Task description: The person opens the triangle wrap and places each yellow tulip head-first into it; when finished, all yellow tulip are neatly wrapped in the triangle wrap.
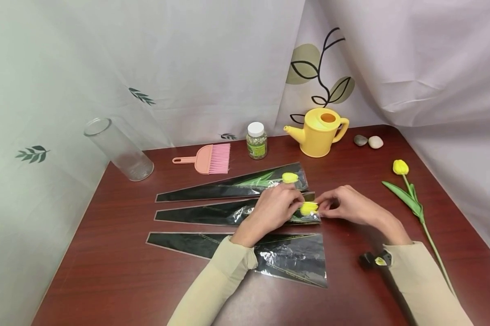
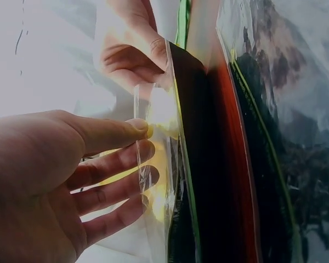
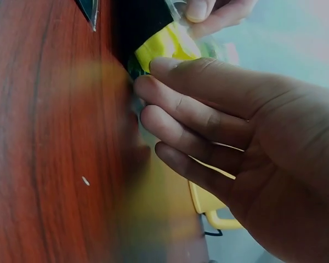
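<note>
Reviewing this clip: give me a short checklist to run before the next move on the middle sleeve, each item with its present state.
1. Yellow tulip head sits at the middle sleeve mouth: ok.
2. Left hand rests on the sleeve near its wide end: ok.
3. Right hand fingertips meet the bloom: ok.
4. Stem fully inside the sleeve: cannot tell, the left hand and glare hide it.
5. Far sleeve already holds a tulip: ok.
6. Loose tulip lies on the table beside the right arm, apart from the sleeves: ok.
</note>
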### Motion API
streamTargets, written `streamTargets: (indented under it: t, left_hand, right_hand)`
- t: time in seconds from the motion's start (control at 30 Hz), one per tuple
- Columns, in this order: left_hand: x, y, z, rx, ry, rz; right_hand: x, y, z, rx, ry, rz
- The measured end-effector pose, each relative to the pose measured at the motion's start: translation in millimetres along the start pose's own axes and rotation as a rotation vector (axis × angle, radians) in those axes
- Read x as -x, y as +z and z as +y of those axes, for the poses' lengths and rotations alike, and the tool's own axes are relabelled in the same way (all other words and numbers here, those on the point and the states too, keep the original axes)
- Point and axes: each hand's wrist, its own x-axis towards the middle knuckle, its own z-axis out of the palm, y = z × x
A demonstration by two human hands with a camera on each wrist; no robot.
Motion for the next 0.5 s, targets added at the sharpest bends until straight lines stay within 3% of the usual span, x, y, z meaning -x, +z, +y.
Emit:
streamTargets:
  t: [0.17,0.5]
  left_hand:
    - [-0.3,-1.3,1.5,-0.013,0.001,-0.016]
    - [0.4,-2.5,3.4,-0.018,-0.006,0.009]
  right_hand:
    - [3.3,-6.3,0.6,0.045,0.022,0.013]
    - [28.2,-36.0,-4.8,0.226,0.080,0.168]
